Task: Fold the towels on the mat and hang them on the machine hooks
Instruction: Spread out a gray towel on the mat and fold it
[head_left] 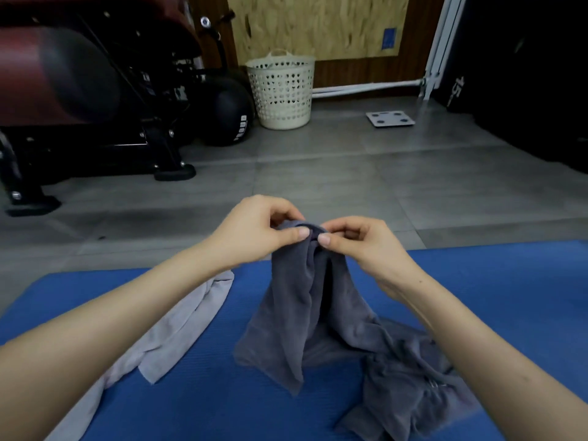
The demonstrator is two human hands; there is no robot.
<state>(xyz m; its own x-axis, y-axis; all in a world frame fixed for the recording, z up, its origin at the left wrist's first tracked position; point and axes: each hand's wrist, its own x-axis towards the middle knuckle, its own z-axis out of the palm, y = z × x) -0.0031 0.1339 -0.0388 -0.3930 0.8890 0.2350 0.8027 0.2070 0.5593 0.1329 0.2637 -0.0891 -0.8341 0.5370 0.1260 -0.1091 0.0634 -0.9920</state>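
A dark grey towel (302, 313) hangs in a peak above the blue mat (216, 393), its lower folds trailing on the mat to the right. My left hand (257, 227) and my right hand (359, 240) pinch its top edge side by side, thumbs nearly touching. A light grey towel (178, 332) lies crumpled on the mat to the left, partly under my left forearm. The black exercise machine (105, 100) stands at the back left; its hooks cannot be made out.
A cream perforated laundry basket (281, 90) stands against the far wall. A black medicine ball (230, 113) sits beside the machine. A flat bathroom scale (389, 118) lies on the grey tiled floor. A dark object fills the right edge.
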